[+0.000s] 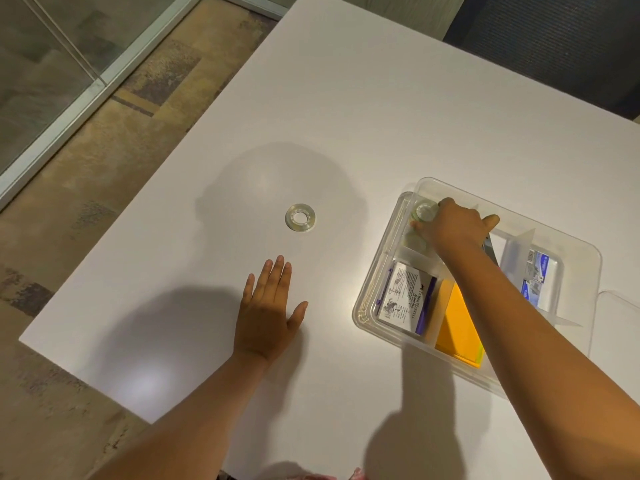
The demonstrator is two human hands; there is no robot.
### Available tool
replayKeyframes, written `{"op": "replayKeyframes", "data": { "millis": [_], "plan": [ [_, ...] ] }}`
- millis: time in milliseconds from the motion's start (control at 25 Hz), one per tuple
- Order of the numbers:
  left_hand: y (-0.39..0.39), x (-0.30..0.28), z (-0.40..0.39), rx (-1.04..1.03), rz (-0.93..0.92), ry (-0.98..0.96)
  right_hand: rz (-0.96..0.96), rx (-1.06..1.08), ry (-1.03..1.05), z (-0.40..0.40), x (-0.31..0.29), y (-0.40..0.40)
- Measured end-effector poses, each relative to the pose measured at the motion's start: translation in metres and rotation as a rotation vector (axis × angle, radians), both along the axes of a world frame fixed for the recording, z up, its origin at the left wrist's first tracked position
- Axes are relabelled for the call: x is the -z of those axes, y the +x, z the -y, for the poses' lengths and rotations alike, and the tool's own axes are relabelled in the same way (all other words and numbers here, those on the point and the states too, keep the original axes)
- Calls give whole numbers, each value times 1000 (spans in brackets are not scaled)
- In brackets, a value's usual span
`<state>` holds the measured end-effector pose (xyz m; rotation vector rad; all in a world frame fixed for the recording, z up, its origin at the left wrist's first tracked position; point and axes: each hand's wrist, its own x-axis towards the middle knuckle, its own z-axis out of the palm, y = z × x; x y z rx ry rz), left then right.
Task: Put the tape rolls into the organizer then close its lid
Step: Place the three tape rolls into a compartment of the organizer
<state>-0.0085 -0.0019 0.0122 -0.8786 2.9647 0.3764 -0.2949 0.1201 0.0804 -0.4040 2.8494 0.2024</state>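
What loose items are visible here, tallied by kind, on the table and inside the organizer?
Clear tape rolls: 2, one flat on the white table, one in the right hand's fingers over the organizer's far-left compartment
White printed boxes with purple edge: 1
Yellow-orange paper pads: 1
White-and-blue packets: 1
Total: 5

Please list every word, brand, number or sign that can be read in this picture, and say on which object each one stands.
"FABER-CASTELL": brand line on the white and purple printed pack in the clear plastic organizer.
Smaller print and drawings on that same pack: too small to read.
Print on the blue and white packet in the organizer's right compartment: blurred, not readable.
Clear tape roll on the white table: no text visible.
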Motion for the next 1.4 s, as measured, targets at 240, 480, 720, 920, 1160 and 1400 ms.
{"op": "replayKeyframes", "data": {
  "millis": [240, 480, 720, 920, 1160, 1400],
  "plan": [
    [0, -1, -1, -1, -7, -4, 11, 37, -27, 1, 1, 1],
    [0, -1, 0, -1, -8, -3, 17, 38, -17, 2, -2, 1],
    [-1, -2, -1, -7, -5, 10, 56, 61, 28, 12, -41, 4],
    [-1, -1, 0, -7, -3, 19, 38, -332, -287, 68, -52, 56],
    [-3, -2, 1, 2, 33, 1, 342, -640, -303, 117, -2, 114],
    [-3, 0, 2, 5, 52, -7, 177, -778, -298, 115, 17, 123]
  ]
}}
